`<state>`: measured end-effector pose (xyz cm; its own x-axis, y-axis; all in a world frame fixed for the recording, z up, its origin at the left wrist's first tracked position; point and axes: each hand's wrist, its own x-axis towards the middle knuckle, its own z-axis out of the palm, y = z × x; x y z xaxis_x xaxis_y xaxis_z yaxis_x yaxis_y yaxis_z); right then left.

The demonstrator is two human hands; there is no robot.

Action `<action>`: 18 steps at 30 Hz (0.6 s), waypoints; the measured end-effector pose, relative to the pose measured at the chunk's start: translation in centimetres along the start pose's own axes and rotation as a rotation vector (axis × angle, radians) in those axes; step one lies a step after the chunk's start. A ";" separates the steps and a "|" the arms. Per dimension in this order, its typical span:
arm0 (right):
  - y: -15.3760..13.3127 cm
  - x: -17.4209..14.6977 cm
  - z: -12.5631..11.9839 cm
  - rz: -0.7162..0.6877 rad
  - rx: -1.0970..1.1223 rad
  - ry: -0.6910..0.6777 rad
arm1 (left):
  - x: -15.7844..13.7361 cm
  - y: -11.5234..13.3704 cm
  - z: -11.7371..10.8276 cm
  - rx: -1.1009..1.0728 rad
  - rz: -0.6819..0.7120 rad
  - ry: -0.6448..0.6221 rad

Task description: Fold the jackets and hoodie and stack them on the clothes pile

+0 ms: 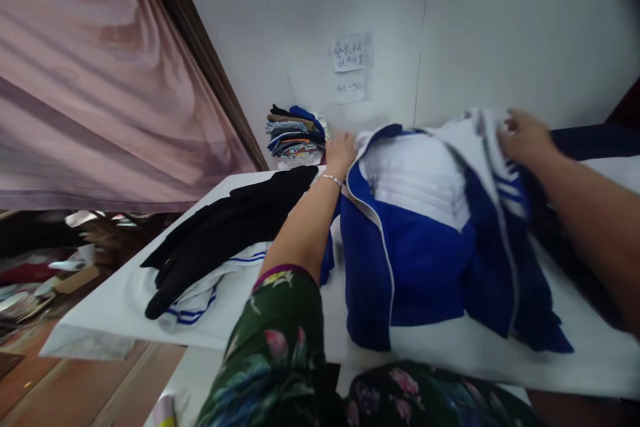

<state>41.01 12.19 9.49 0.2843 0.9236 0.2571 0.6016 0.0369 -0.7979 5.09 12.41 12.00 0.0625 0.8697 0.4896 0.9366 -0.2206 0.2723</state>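
Observation:
A blue and white zip jacket (430,260) hangs partly raised over the white table, its front spread apart and its pale lining showing. My left hand (341,150) grips the jacket's upper left edge, fingers closed on the cloth. At the upper right, near the striped white sleeve, my right hand (523,137) pinches the fabric. The jacket's lower hem rests on the tabletop. Left of my forearm lies a black garment (235,213), with a white garment with blue stripes (200,297) partly under it.
A stack of folded clothes (297,133) stands against the wall at the back. Dark cloth (590,140) lies at the right. The white table (110,307) ends at the left above a tiled floor. A pink curtain (100,80) hangs left; paper notes (353,53) are on the wall.

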 end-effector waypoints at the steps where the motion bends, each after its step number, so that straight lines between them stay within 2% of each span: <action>1: 0.7 0.0 0.8 -0.044 -0.042 -0.021 | -0.5 -0.6 2.5 -0.012 -0.013 -0.049; 4: 4.6 -2.5 4.0 -0.154 -0.135 -0.176 | -4.2 -1.8 8.3 -0.108 -0.002 -0.134; 7: 9.9 -6.6 6.2 -0.183 -0.155 -0.302 | -9.3 -2.2 11.2 -0.156 0.025 -0.179; 9: 13.0 -9.4 6.3 -0.219 -0.159 -0.320 | -12.6 -2.2 11.6 -0.184 0.014 -0.196; 12: 15.8 -13.1 5.0 -0.394 -0.165 -0.266 | -16.9 -2.1 10.7 -0.203 -0.070 -0.240; 15: 16.7 -16.5 3.5 -0.447 -0.244 -0.257 | -20.1 -1.4 9.3 -0.171 -0.211 -0.308; 18: 16.8 -19.0 3.1 -0.408 -0.414 -0.346 | -21.9 -0.4 8.5 -0.117 -0.298 -0.433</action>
<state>43.41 -3.54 -10.43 -0.2402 0.9383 0.2488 0.8659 0.3230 -0.3820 6.33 -2.76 -5.84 -0.0407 0.9992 -0.0028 0.8924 0.0376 0.4497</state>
